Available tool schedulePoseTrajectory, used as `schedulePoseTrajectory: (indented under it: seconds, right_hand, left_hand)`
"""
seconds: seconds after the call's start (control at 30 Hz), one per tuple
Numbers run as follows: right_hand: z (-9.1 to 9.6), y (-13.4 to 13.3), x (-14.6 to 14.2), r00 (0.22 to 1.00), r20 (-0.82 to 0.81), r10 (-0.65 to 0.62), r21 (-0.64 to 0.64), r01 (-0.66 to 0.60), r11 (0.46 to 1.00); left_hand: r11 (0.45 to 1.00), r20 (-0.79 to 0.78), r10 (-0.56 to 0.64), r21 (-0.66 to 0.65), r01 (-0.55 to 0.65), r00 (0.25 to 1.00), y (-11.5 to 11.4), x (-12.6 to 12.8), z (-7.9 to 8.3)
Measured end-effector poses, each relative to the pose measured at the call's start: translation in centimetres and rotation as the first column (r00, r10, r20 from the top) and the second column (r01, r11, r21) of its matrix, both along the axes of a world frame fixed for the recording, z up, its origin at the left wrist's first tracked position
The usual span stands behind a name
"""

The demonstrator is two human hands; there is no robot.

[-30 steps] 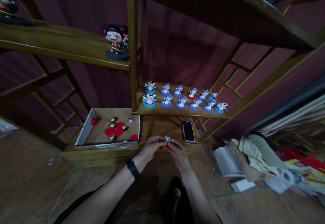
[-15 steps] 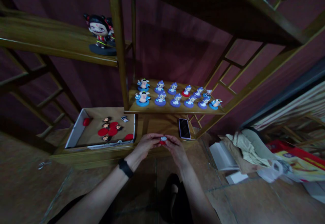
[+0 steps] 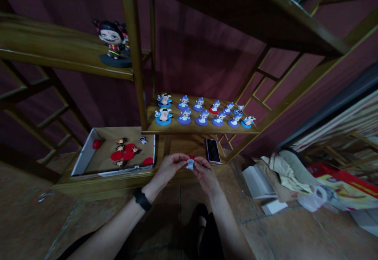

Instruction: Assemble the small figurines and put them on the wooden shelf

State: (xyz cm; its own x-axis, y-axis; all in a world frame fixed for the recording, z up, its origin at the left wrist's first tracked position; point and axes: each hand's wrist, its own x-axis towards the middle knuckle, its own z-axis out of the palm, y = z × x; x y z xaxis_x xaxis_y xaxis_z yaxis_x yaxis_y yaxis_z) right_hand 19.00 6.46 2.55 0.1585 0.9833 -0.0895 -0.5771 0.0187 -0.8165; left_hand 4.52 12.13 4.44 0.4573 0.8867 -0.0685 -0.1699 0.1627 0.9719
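Note:
Between the fingertips of both hands is a small pale figurine (image 3: 190,164) with a red base at its far side. My left hand (image 3: 170,168) pinches it from the left, and my right hand (image 3: 204,172) pinches it from the right. The fingers cover part of it, so its details are hard to make out. Beyond the hands, a wooden shelf (image 3: 191,129) carries two rows of small figurines, among them a purple-haired figurine (image 3: 185,116) and a pig figurine (image 3: 163,116) on a blue base.
Left of the hands sits a shallow cardboard box (image 3: 103,165) with loose small figures and red discs. A phone (image 3: 213,150) lies on the lower board. One larger figurine (image 3: 111,41) stands on the upper left shelf. White boxes (image 3: 257,183) and cloth lie on the floor at right.
The figurine between my hands has been tilted: its red base now shows at the far side instead of the near side, and more of the pale body shows. The view has shifted slightly.

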Motion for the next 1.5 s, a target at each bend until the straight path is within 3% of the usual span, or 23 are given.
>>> schedulePoseTrajectory:
  seconds: [0.3, 0.47, 0.67, 1.03, 1.3, 1.5]
  right_hand:
    - [-0.5, -0.2, -0.2, 0.995, -0.065, 0.070, -0.093, -0.076, 0.993]
    - [-1.2, 0.0, -0.1, 0.995, -0.033, 0.095, -0.134, -0.098, 0.986]
    - [-1.6, 0.0, 0.0, 0.998, -0.024, 0.060, -0.106, -0.062, 0.992]
    - [-2.5, -0.9, -0.6, 0.999, -0.005, 0.041, -0.093, -0.041, 0.995]
    - [-1.1, -5.2, -1.4, 0.990, 0.039, 0.135, -0.116, -0.129, 0.985]
    - [-2.5, -8.9, -3.2, 0.991, 0.047, 0.125, -0.146, -0.117, 0.982]
  left_hand:
    - [0.983, 0.093, 0.022, -0.184, -0.004, 0.995, -0.2, 0.1, -1.5]
    - [0.955, 0.097, 0.053, -0.296, -0.022, 0.994, -0.5, 0.3, -1.5]
    - [0.978, 0.098, -0.051, -0.194, 0.069, 0.994, -0.7, 0.3, -1.1]
    - [0.977, 0.038, 0.047, -0.210, -0.038, 0.998, -1.3, 0.9, -2.4]
    - [0.965, -0.019, 0.035, -0.258, -0.039, 0.999, -5.3, -0.8, -1.4]
    - [0.949, -0.022, 0.015, -0.314, -0.021, 1.000, -8.9, -3.5, -2.2]
